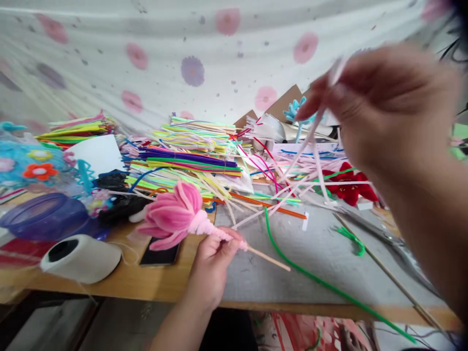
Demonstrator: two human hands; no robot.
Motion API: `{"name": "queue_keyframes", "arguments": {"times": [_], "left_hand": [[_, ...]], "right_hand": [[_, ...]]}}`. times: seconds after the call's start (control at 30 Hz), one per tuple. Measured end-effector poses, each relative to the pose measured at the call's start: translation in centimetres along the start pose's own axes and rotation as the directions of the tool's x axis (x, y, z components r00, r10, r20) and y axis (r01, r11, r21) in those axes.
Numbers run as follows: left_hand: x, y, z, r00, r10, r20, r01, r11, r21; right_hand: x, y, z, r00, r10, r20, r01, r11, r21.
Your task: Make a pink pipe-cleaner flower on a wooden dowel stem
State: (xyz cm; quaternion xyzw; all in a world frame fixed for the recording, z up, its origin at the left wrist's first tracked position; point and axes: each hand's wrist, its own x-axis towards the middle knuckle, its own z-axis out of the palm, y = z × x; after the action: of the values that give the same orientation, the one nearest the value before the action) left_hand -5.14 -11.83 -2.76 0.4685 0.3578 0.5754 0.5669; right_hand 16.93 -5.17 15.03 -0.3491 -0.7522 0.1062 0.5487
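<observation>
My left hand [214,265] is closed around the stem of a pink pipe-cleaner flower [177,214], low over the front of the table. Its petals point left, and pale pink pipe cleaner wraps its base [201,224]. A bare wooden stick [270,258] sticks out to the right below the wrapping. Raised at the upper right, my right hand [395,97], slightly blurred, pinches a pale pink pipe cleaner [311,131] between thumb and fingers. Its strand hangs down toward the pile; whether it joins the flower I cannot tell. A green pipe cleaner [310,273] lies below and between the hands.
Bundles of coloured pipe cleaners [190,162] are heaped at the back. Scissors [389,238] and a red flower [351,187] lie on the right. A white thread cone [87,258], a purple bowl [44,217] and a phone [161,256] occupy the left side.
</observation>
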Motion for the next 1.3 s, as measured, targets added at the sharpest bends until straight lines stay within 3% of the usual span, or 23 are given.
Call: {"name": "queue_keyframes", "arguments": {"times": [0.1, 0.17, 0.2, 0.23, 0.3, 0.43, 0.8, 1.3], "left_hand": [[-0.6, 1.1, 1.5, 0.999, 0.001, 0.048, 0.001, 0.999, -0.051], [-1.1, 1.8, 2.5, 0.995, 0.006, 0.097, 0.003, 0.996, -0.084], [-1.3, 2.1, 3.0, 0.993, 0.002, 0.120, 0.010, 0.995, -0.100], [-1.6, 2.4, 3.5, 0.990, -0.005, 0.141, 0.022, 0.993, -0.115], [-2.1, 2.7, 4.5, 0.985, -0.025, 0.169, 0.048, 0.990, -0.132], [-3.0, 3.2, 6.4, 0.978, -0.062, 0.199, 0.086, 0.990, -0.111], [-3.7, 3.7, 8.9, 0.976, 0.036, 0.214, -0.001, 0.987, -0.159], [-4.5, 3.2, 10.3, 0.986, 0.056, 0.155, -0.037, 0.992, -0.124]], "right_hand": [[-1.8, -2.8, -1.3, 0.992, -0.123, -0.033, 0.124, 0.990, 0.067], [-4.6, -2.7, -1.2, 0.963, -0.241, 0.122, 0.227, 0.967, 0.119], [-6.2, -2.2, -0.9, 0.925, -0.307, 0.224, 0.274, 0.947, 0.168], [-7.9, -1.6, -0.7, 0.890, -0.315, 0.329, 0.258, 0.944, 0.205], [-10.9, -0.3, -0.2, 0.867, -0.298, 0.400, 0.240, 0.952, 0.190], [-14.1, 0.5, -0.4, 0.883, -0.279, 0.378, 0.261, 0.960, 0.100], [-15.2, -0.1, -1.9, 0.888, -0.307, 0.342, 0.289, 0.952, 0.103], [-15.9, -0.8, -3.2, 0.857, -0.384, 0.343, 0.454, 0.877, -0.154]]}}
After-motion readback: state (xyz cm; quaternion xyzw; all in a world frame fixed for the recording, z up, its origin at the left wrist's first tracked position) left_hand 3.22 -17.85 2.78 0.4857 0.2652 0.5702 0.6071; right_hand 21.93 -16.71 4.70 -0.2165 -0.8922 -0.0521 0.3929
